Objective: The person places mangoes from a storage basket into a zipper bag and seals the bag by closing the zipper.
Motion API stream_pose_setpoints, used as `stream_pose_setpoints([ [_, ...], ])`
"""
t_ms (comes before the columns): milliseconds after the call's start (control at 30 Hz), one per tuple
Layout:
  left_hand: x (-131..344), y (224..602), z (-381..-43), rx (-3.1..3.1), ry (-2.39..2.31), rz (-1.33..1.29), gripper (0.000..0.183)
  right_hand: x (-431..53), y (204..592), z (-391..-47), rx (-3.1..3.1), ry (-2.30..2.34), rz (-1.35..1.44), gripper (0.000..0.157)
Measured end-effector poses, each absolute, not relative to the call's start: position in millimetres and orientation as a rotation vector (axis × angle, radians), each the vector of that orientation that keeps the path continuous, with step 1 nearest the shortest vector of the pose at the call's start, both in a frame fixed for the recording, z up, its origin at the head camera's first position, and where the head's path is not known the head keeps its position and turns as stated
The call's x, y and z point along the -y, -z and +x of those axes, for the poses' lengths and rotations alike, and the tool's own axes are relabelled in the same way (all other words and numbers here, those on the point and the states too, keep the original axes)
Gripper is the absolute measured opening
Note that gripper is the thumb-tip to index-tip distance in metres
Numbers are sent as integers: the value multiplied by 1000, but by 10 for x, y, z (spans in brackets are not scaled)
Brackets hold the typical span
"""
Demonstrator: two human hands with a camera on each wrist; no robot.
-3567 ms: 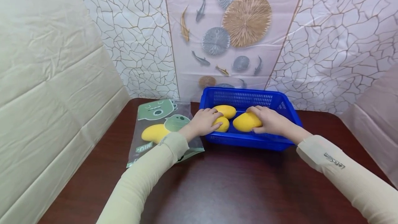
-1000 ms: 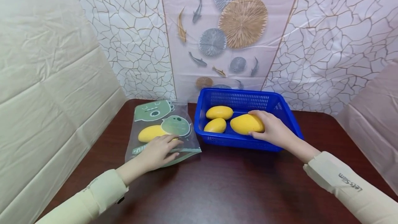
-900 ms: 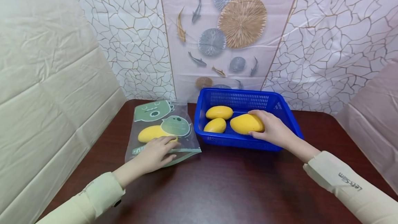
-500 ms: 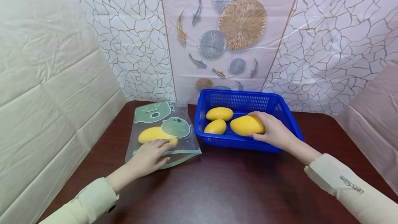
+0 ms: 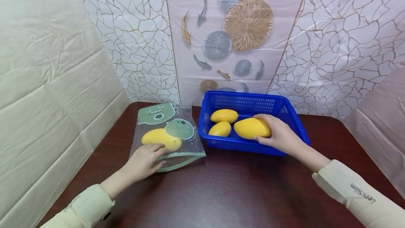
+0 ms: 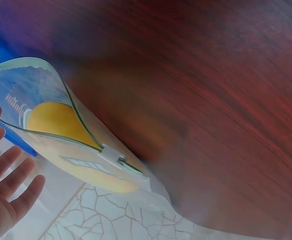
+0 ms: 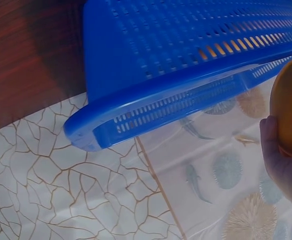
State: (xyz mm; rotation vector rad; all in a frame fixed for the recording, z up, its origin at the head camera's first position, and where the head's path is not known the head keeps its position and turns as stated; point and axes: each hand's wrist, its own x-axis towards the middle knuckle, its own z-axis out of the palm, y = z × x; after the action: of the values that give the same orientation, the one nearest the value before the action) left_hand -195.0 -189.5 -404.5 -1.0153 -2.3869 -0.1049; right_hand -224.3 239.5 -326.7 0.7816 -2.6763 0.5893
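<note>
My right hand [image 5: 281, 134] holds a large yellow mango [image 5: 251, 128] at the front of the blue plastic basket [image 5: 253, 147]. In the right wrist view this mango [image 7: 289, 100] shows beyond the basket rim, gripped by the thumb. Two more mangoes, one behind [image 5: 224, 115] and one in front [image 5: 219, 129], lie in the basket's left part. My left hand [image 5: 142, 163] is at the near edge of a clear zip bag [image 5: 193, 147], fingers extended. Yellow fruit [image 5: 156, 136] lies inside; whether one mango or two, I cannot tell. The bag's mouth [image 6: 61, 82] gapes in the left wrist view.
Bag and basket stand side by side at the back of a dark wooden table [image 5: 209, 192]. Behind them hangs a patterned cloth [image 5: 193, 80]. A pale cloth wall [image 5: 57, 80] borders the left side, and another cloth [image 5: 379, 105] the right.
My left hand has left the small front mango in the basket for the bag, then slid toward its near left edge. My right hand still holds the large mango, nearly unmoved over the last second.
</note>
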Motion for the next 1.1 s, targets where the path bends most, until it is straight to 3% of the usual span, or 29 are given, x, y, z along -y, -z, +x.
stream_pose_setpoints([
  [533, 2029, 4120, -1956, 2323, 84, -1025, 37, -2184, 3291, -2124, 2646, -634, 845, 63],
  [1100, 2183, 4191, -1877, 2317, 79, -945, 29, -1887, 3361, -1968, 2612, -675, 972, 64],
])
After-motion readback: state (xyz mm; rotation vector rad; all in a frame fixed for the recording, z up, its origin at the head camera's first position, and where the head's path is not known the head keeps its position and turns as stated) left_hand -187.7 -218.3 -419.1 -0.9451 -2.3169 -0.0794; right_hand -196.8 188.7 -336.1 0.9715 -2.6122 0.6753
